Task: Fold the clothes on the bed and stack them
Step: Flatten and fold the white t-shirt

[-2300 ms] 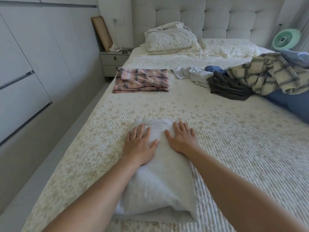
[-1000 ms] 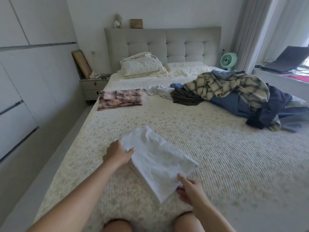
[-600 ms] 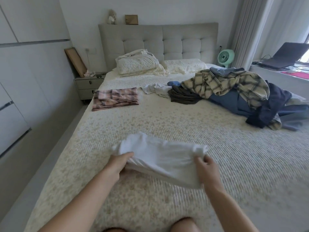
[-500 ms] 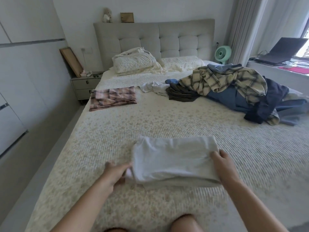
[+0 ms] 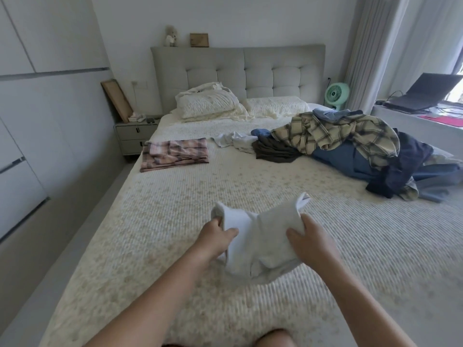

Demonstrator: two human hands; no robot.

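A folded white garment (image 5: pixel 260 236) hangs lifted above the near half of the bed (image 5: pixel 175 221). My left hand (image 5: pixel 216 236) grips its left edge and my right hand (image 5: pixel 304 242) grips its right edge. Its middle sags between them. A folded pink plaid garment (image 5: pixel 175 154) lies flat at the far left of the bed. A loose heap of unfolded clothes sits at the far right: a yellow plaid shirt (image 5: pixel 338 134), a dark brown piece (image 5: pixel 273 151), white pieces (image 5: pixel 235 141) and blue and navy items (image 5: pixel 390 166).
Two pillows (image 5: pixel 210 103) lean on the grey headboard. A nightstand (image 5: pixel 135 134) stands at the bed's far left, beside white wardrobe doors (image 5: pixel 37 121). A green fan (image 5: pixel 337 95) and a laptop (image 5: pixel 426 93) on a ledge are at the right.
Both hands went from pressing the white garment flat on the bed to gripping its two ends and lifting it off the cover. The garment has turned crosswise and now sags in the air.
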